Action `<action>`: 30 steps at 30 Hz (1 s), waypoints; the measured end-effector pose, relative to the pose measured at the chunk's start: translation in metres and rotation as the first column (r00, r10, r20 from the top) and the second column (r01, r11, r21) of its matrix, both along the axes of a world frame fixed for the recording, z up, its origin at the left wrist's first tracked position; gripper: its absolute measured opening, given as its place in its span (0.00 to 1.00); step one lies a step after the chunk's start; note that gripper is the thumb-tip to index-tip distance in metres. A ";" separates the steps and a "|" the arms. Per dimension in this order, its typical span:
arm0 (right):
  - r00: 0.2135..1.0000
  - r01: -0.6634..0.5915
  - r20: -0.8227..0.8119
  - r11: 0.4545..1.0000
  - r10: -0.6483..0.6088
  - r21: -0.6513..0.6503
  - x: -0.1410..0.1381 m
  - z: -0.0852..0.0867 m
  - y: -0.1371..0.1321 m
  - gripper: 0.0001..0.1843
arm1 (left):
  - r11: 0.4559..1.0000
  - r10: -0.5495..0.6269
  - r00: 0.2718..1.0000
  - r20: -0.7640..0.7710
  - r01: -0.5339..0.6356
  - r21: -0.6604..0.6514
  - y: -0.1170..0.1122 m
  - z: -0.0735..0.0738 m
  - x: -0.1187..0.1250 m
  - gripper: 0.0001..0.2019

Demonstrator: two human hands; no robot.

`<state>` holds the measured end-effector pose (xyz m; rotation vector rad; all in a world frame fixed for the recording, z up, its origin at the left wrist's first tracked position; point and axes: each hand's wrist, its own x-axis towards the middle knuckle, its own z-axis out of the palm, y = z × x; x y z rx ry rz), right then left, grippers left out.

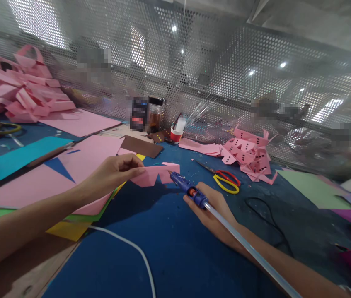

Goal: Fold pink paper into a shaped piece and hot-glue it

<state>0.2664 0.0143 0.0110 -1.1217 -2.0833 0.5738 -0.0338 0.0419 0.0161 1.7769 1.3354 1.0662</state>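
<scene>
Between the thumb and fingers of my left hand (121,171) is one end of a notched pink paper strip (147,177), held above the blue table. My right hand (214,211) grips a blue hot glue gun (183,184), with a long clear glue stick (250,250) sticking out of its back. The gun's nozzle is at the strip's right end; whether it touches the paper I cannot tell. Beyond my right hand lie scissors (226,182) with red and yellow handles. Under my left forearm are stacked pink sheets (91,155).
Pink dotted paper pieces (246,151) lie heaped at the back right, and a larger pink paper pile (29,91) at the left. A red and white cup (176,135) and a jar (156,116) stand by the perforated metal screen (219,74). A white cord (131,244) crosses the table's front.
</scene>
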 end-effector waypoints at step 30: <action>0.964 0.225 -0.069 0.928 -0.256 -0.296 0.053 -0.001 0.057 0.22 | 0.987 0.034 0.995 -0.096 -0.049 -0.156 -0.004 -0.006 0.002 0.19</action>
